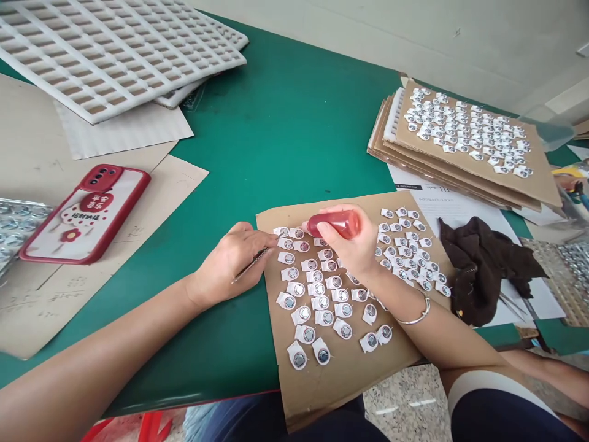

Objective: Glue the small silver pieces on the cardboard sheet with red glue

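My right hand (356,242) is closed around a small red squeeze bottle (338,224), which lies nearly level with its tip pointing left over the top rows of parts. In my left hand (237,261) is a pair of tweezers (251,265), its points at the upper left corner of the cardboard sheet (331,383). Rows of small round silver parts on white tabs (321,302) cover this sheet. The tweezer points are at one of the top-left parts; whether they grip it, I cannot tell. My right hand hides some parts beneath it.
White grid trays (138,49) are stacked at the back left, near a phone in a red case (87,215). Back right, a stack of cardboard sheets (464,166) bears more parts. A dark cloth (483,264) lies on paper at right. Another person's arm (547,374) shows lower right.
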`<state>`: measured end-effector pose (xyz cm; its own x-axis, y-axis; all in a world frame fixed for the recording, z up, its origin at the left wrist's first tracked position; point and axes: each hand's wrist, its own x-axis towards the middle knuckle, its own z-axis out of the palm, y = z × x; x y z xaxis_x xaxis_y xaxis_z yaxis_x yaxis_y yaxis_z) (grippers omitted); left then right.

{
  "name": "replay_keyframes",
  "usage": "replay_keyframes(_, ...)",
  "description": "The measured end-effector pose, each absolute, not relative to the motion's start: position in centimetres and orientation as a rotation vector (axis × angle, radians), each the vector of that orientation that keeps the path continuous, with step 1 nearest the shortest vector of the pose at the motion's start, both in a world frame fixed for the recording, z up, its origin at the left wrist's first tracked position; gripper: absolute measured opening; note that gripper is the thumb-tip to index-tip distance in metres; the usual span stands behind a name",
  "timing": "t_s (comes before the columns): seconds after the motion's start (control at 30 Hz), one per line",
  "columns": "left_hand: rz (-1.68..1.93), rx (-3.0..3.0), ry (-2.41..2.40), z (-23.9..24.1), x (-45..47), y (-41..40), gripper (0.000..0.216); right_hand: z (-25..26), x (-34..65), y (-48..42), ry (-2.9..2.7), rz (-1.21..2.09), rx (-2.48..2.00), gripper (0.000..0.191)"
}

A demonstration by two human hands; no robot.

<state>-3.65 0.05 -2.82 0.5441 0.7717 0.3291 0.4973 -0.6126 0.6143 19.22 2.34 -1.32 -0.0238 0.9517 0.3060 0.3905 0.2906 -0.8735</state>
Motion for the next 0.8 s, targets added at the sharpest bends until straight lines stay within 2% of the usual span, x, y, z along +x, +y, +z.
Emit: replay_keyframes(0.8, 0.845, 2.288, 1.053, -3.32, -3.87, 0.19, 0.018, -1.69, 19.01, 2.48, -1.703, 0.733, -1.27, 0.027)
